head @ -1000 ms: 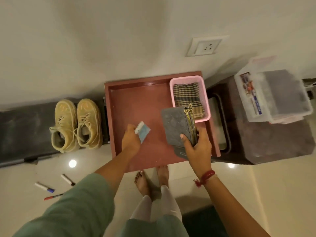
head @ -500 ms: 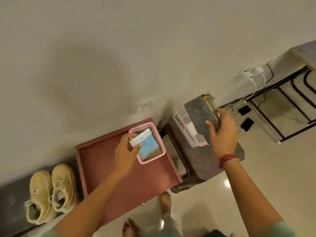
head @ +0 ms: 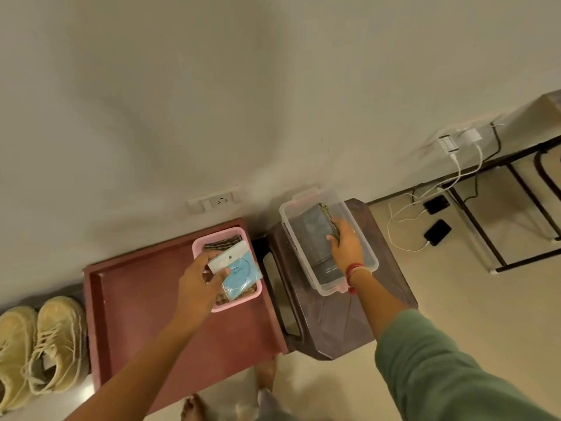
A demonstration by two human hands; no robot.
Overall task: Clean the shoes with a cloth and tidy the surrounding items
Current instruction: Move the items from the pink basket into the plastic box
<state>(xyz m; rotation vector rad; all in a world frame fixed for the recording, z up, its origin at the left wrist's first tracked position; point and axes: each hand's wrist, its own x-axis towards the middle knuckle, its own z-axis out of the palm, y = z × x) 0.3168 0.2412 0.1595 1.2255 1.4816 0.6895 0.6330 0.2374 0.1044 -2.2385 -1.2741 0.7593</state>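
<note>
A pair of cream lace-up shoes (head: pixel 36 344) stands on the floor at the left. My left hand (head: pixel 197 284) pinches a small blue and white packet (head: pixel 238 273) over the pink basket (head: pixel 239 303), which holds a checked cloth (head: pixel 223 243). The basket sits in the far right corner of a red-brown tray table (head: pixel 145 299). My right hand (head: pixel 346 244) grips a grey zip wallet (head: pixel 315 235) and holds it inside a clear plastic box (head: pixel 361 235) on a dark brown stool (head: pixel 340 326).
A wall socket (head: pixel 214 202) is behind the tray table. At the right, two phones (head: pixel 437 232) lie on the floor on white cables from a plug (head: pixel 455 141), beside a black metal frame (head: pixel 498 226). My bare feet (head: pixel 264 378) stand in front of the table.
My right hand has lowered the grey wallet from above the stool down into the clear box. My left hand has brought the packet lower over the pink basket. The view shifted right.
</note>
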